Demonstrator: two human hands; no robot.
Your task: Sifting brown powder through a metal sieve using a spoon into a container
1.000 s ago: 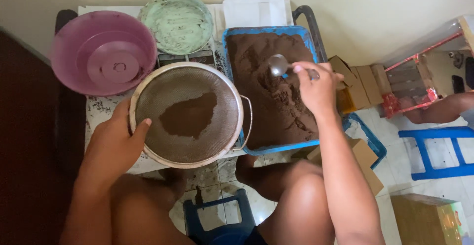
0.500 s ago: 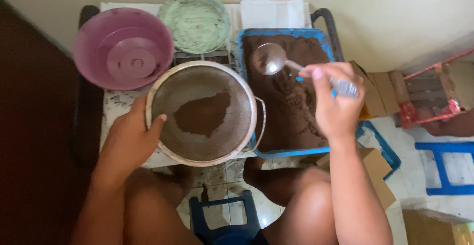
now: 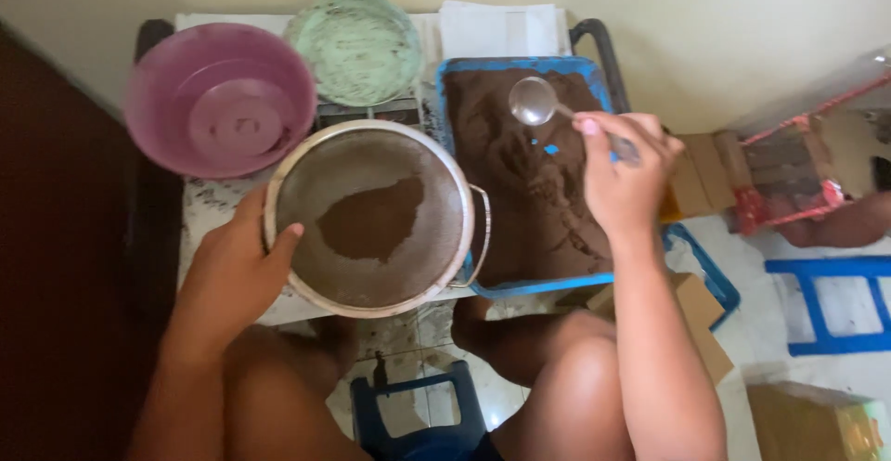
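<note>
Left hand: the left hand (image 3: 232, 271) is laid on the near left rim of the sieve (image 3: 371, 218); the grip is closed on the rim, the thumb lying over the edge onto the mesh.
Right hand: the right hand (image 3: 622, 178) is held over the right part of the blue tray (image 3: 548, 285); the grip is closed on the handle of the spoon (image 3: 534, 102), the fingers curled about it.
Sieve: a round metal sieve with a fine mesh is seen at the near middle of the tabletop (image 3: 209, 210), just left of the blue tray and touching or overlapping its left edge. A patch of brown powder (image 3: 371, 220) is seen on the middle of the mesh.
Spoon: the bowl of the spoon is seen above the far part of the tray; it appears empty and shiny. Whether it touches the powder cannot be told.
Blue tray: a rectangular tray is seen at the right of the tabletop, filled with brown powder, its surface uneven, with a small blue spot of the bottom bared near the middle.
Purple bowl: a purple bowl (image 3: 218, 99) is set at the far left, apart from the sieve.
Green bowl: a speckled green bowl (image 3: 357, 48) is set at the far middle, just right of the purple bowl.
Surroundings: a blue stool (image 3: 418, 419) is seen between the knees; cardboard boxes (image 3: 696, 322) are seen on the floor at the right.
</note>
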